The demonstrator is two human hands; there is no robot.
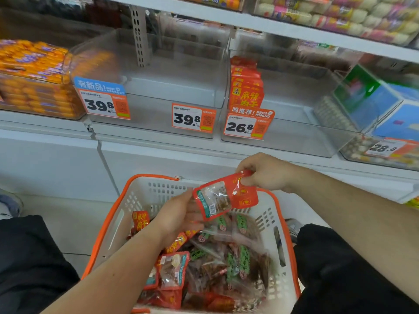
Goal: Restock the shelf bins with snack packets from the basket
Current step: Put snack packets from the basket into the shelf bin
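Held packet: one red foil snack packet with a clear window and green strip (224, 196), above the basket's far end, between the two hands.
Right hand: the right hand (264, 172) pinches the packet's upper red corner between thumb and curled fingers.
Left hand: the left hand (179, 215) has its fingers curled under the packet's lower left edge, gripping it from below.
Basket: one white perforated plastic basket with an orange rim (138, 196), on the floor between the person's two dark-clothed knees.
Basket contents: a loose heap of snack packets (217, 264), too many and too overlapped to count; red ones lie mostly left and front, green-labelled clear ones right.
Shelf bins: two clear plastic bins straight ahead; the left clear bin (158, 87) holds no packets, the right clear bin (294, 105) has one upright row of red packets (246, 87) at its left wall, about five showing.
Price tags: four orange-and-white price tags (192, 118) in view, reading 39.8, 39.8, 26.8 and 28.8.
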